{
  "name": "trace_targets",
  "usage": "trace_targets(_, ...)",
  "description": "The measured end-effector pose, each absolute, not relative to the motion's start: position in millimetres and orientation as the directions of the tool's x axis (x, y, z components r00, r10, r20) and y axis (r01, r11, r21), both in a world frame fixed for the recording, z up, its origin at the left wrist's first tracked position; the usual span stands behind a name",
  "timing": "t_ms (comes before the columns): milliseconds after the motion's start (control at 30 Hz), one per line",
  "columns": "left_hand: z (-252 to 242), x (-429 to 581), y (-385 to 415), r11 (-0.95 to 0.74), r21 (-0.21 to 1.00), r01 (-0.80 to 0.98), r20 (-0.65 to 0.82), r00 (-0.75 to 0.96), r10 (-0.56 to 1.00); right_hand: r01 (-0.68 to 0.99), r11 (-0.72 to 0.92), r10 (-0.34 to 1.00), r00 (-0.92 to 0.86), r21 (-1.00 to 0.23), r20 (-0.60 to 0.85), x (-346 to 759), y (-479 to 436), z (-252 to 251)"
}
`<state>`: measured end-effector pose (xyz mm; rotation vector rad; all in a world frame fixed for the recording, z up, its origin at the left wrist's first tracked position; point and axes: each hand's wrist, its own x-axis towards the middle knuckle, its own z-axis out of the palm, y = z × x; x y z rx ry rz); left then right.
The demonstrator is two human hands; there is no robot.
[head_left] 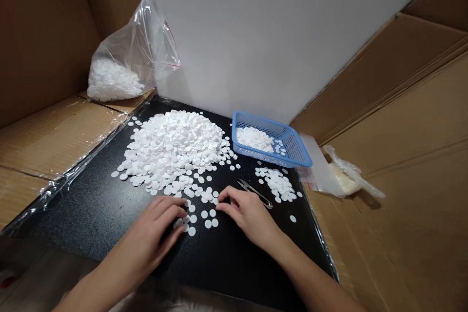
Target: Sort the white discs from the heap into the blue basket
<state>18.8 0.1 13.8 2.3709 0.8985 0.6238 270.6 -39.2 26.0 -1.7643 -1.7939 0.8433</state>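
Both hands rest palm down on the black surface (91, 214). The left hand (157, 226) lies with fingers loosely spread over a few loose white discs (204, 217), its grip holding nothing that I can see. The right hand (246, 212) touches discs at the fingertips, grip narrow. Just behind them sits the big pile of discs (175, 148). Small snips (255, 192) lie beside the right hand, a blue basket (292, 148) and a plastic bag (127, 63) farther back
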Motion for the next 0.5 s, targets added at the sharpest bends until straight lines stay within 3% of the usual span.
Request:
trace_targets(100,4,23,-5,-0.715,0.517,0.471,0.223,0.732,0.643,0.728,-0.025,0.999,-0.01,-0.685,-0.047,270,-37,23)
trace_targets(233,-4,28,-9,-0.742,0.47,0.478,0.205,0.759,0.618,0.695,0.003,0.991,-0.1,-0.719,-0.092,266,-39,23)
trace_targets(333,0,30,-11,-0.733,0.513,0.447,0.18,0.779,0.601,0.69,0.027,0.993,-0.103,-0.723,-0.061,263,-38,24)
trace_targets(500,16,32,-9,-0.656,0.656,0.374,0.137,0.796,0.59,0.767,0.114,0.993,-0.073,-0.631,0.09,262,-28,21)
